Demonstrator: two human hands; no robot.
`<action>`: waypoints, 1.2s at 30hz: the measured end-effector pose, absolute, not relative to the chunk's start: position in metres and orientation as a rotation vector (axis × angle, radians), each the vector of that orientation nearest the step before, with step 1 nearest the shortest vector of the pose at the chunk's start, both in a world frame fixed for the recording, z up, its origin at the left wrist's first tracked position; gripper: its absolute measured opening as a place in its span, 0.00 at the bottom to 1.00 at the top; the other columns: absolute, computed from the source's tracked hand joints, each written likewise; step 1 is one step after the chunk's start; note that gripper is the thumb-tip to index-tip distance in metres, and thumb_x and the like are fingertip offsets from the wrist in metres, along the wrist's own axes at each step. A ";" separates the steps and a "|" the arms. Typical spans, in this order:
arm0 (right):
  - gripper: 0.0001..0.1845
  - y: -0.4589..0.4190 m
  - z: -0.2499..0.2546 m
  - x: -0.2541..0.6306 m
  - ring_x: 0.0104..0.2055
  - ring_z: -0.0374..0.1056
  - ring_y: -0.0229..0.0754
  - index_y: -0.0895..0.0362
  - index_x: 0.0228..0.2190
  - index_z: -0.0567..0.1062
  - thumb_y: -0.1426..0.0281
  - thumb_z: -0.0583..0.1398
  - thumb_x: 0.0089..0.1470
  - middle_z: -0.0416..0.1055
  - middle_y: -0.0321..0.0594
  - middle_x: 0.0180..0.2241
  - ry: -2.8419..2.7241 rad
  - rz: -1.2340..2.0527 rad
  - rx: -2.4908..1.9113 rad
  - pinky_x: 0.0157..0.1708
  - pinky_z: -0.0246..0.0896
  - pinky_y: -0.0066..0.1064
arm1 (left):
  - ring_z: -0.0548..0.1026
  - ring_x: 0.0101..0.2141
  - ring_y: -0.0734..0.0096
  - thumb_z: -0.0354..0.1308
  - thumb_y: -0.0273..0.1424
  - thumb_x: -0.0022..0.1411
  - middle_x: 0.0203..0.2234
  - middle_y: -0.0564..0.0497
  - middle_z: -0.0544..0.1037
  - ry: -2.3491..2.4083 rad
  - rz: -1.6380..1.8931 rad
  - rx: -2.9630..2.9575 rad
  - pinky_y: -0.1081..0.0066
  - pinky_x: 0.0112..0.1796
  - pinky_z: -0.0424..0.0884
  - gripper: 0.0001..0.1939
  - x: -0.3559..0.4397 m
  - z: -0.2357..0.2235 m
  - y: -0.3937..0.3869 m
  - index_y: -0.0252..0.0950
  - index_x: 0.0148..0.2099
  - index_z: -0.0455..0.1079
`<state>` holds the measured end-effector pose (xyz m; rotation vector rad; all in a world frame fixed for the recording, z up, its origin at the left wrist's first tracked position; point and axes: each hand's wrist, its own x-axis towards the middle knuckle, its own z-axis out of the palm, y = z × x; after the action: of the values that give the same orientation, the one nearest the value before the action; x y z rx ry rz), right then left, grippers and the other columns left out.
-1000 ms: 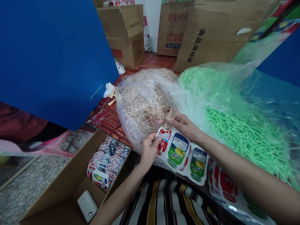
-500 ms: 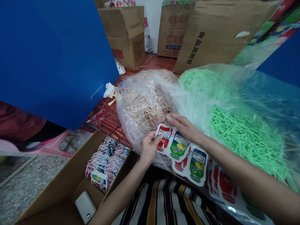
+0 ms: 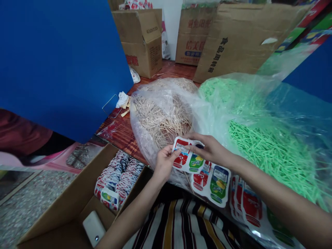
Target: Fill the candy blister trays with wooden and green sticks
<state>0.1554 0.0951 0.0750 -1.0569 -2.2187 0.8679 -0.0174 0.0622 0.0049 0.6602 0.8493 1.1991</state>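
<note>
My left hand (image 3: pixel 164 162) pinches the left edge of a small printed pouch (image 3: pixel 184 159), red and green, part of a joined strip of pouches. My right hand (image 3: pixel 211 148) grips the same pouch at its top right, fingers closed over it. More printed pouches (image 3: pixel 211 181) lie lower right on my lap edge. Behind the hands a clear plastic bag (image 3: pixel 145 135) holds a heap of wooden sticks (image 3: pixel 158 119).
A second clear bag of green sticks (image 3: pixel 267 148) fills the right. An open cardboard box (image 3: pixel 64 214) at lower left holds stacked filled pouches (image 3: pixel 116 178) and a white device (image 3: pixel 93 228). A blue board (image 3: pixel 59 62) stands left; cardboard cartons (image 3: pixel 141 38) stand behind.
The bundle of wooden sticks in my right hand has gone out of sight at the pouch's top. Both hands have closed on the pouch and drawn it slightly down.
</note>
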 end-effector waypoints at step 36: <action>0.19 0.080 0.080 0.165 0.35 0.72 0.43 0.57 0.44 0.73 0.59 0.60 0.53 0.77 0.39 0.33 -2.065 1.102 -1.217 0.36 0.65 0.30 | 0.74 0.22 0.73 0.73 0.32 0.37 0.22 0.52 0.79 0.901 0.895 0.804 0.73 0.26 0.71 0.17 -0.017 0.018 0.061 0.31 0.32 0.75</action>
<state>0.1653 0.0802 0.0803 -1.2168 -2.0653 1.1021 -0.0171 0.0608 0.0180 0.8042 0.9009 0.8946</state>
